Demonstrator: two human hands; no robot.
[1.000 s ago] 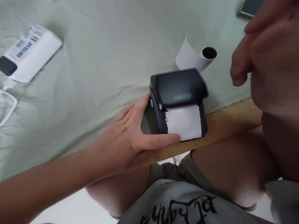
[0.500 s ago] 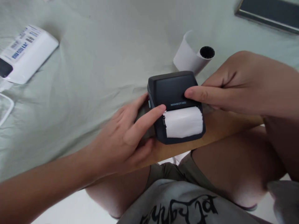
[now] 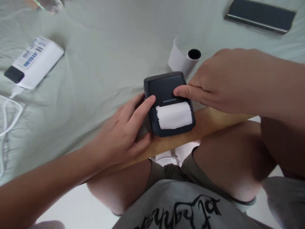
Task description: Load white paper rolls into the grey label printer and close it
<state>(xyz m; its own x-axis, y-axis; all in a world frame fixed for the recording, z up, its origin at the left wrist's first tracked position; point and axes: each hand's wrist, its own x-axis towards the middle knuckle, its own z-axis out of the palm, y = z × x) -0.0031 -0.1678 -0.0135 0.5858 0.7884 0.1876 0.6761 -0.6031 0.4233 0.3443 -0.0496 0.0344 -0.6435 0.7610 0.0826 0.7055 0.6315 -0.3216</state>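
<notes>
A black label printer [image 3: 164, 86] lies face up at the cloth's near edge, its lid shut. White paper [image 3: 175, 115] with ragged side edges comes out below the lid and lies over the printer's lower front. My left hand [image 3: 124, 127] grips the printer's left side, thumb or finger tip resting on the lid's lower left corner. From the right, my right hand [image 3: 216, 82] holds the printer's other side, its thumb on the lid; its other fingers are curled and partly hidden. Just behind the printer stands a partly unrolled white paper roll [image 3: 182, 60] with a black core.
A white power bank [image 3: 41, 63] with a label and a white cable [image 3: 14, 122] lies at the left. A dark phone [image 3: 260, 16] is at the back right. The wooden table edge [image 3: 214, 119] runs above my lap.
The view has shifted, so more of the phone and power bank shows. My left fingertip sits slightly higher on the lid. Both hands still hold the printer.
</notes>
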